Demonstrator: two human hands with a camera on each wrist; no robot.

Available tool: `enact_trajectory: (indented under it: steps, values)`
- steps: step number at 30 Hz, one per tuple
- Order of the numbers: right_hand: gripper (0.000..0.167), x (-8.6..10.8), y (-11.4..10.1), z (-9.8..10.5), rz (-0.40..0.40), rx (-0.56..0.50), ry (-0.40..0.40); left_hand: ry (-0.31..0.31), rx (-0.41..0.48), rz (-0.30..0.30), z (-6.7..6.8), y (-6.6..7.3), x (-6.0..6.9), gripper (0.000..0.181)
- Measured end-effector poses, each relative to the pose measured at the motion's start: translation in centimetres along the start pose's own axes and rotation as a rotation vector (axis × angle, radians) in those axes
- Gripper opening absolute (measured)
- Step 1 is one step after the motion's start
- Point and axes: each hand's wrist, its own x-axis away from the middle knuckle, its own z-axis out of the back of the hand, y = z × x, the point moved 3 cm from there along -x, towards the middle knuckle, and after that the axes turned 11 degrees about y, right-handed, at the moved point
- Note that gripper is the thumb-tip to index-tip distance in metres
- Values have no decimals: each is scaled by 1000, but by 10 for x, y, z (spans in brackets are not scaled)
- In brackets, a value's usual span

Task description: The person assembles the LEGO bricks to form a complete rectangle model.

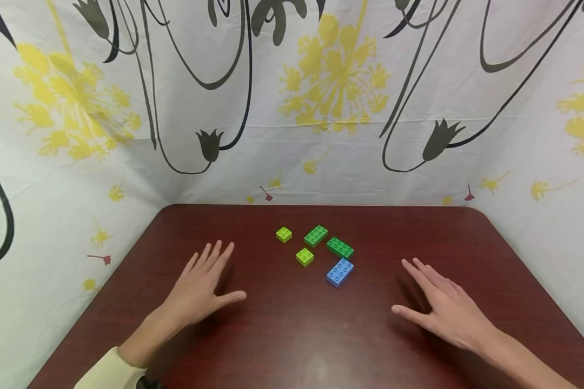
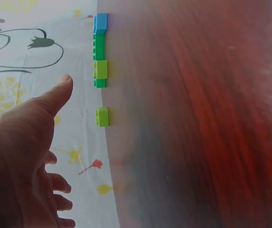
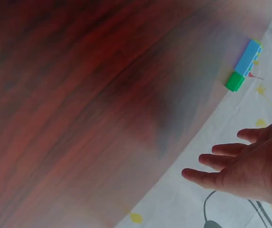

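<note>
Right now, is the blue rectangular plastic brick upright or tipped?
Upright: the blue rectangular plastic brick sits flat on the reddish-brown table, studs facing up in the head view.

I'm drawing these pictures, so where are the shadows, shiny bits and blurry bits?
Head view: the blue brick looks crisp, soft shadows lie near the left hand and right hand, and the table shines palely near the bottom; left wrist view: the table looks hazy and that hand dark; right wrist view: the table looks blurry.

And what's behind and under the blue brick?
Seen from the head camera, a green brick lies just behind the blue brick, with another green brick farther back. Whatever is under the blue brick is hidden.
</note>
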Motion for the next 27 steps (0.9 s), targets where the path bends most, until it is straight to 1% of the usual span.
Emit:
enact_trajectory:
  steps: [4, 9, 12, 16, 19, 22, 27]
  values:
    - [107, -7, -2, -4, 20, -37, 16, -8, 26, -18, -6, 6, -10, 117]
    - [111, -17, -5, -11, 3, -87, -13, -29, 85, -21, -15, 17, -25, 121]
    - [112, -24, -8, -16, -10, -122, -34, -49, 152, -7, -21, 22, -34, 122]
    - [112, -33, -10, -23, -17, -170, -50, -98, 294, 39, -29, 30, -47, 119]
    - [111, -38, -10, -29, -25, -206, -54, -122, 372, 67, -36, 34, -57, 117]
    - [110, -41, -10, -33, -41, -244, -60, -125, 398, 78, -42, 39, -64, 116]
    - [107, -48, -11, -39, -56, -306, -67, -128, 415, 73, -50, 48, -74, 113]
